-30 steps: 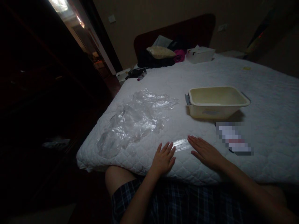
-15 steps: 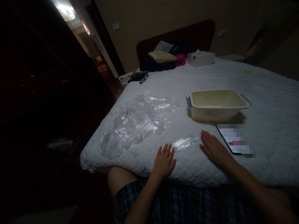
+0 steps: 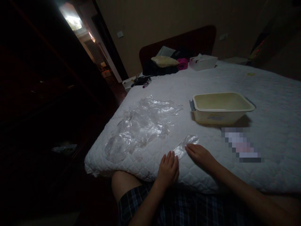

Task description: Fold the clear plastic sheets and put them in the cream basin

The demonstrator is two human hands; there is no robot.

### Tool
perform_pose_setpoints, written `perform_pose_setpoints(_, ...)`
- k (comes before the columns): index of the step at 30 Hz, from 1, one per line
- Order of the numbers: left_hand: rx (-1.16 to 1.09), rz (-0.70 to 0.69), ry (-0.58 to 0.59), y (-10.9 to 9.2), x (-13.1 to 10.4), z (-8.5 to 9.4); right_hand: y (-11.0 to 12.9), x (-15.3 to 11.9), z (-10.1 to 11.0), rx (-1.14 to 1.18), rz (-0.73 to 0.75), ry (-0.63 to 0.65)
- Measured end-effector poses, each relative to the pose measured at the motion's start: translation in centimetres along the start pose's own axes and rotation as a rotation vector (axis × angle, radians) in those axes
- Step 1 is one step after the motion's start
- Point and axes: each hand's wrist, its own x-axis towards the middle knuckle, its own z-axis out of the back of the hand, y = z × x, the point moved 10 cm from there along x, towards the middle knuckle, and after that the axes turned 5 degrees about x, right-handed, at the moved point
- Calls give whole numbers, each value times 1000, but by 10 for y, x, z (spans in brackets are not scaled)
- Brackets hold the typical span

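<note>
A small folded clear plastic bag (image 3: 180,150) lies near the front edge of the bed. My left hand (image 3: 168,169) rests flat at its near left end, fingers stretched out. From the right, my right hand (image 3: 199,155) reaches onto the bag, with its fingertips drawn together on the plastic and its thumb hidden. Left of both hands, a loose heap of crumpled clear plastic bags (image 3: 141,122) spreads over the quilted white bedding (image 3: 199,177).
Behind my right hand stands a cream plastic basin (image 3: 221,116) with grey handles. A blurred-out phone (image 3: 242,144) lies to the right. Farther back are a white box (image 3: 203,62), a pillow (image 3: 164,61) and dark clothes against the headboard (image 3: 188,39).
My right hand has moved left onto the small plastic bag, drawing its fingers together. The bag now lies at a steeper slant. My left hand stays at its left end.
</note>
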Motion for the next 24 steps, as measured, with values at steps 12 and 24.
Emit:
perform_pose_setpoints(12, -133, -254, -96, 14, 53, -4, -29, -2, 14, 319, 18, -25)
perform_pose_setpoints(24, -218, -274, -5, -11, 66, -16, -37, -21, 21, 264, -120, -119)
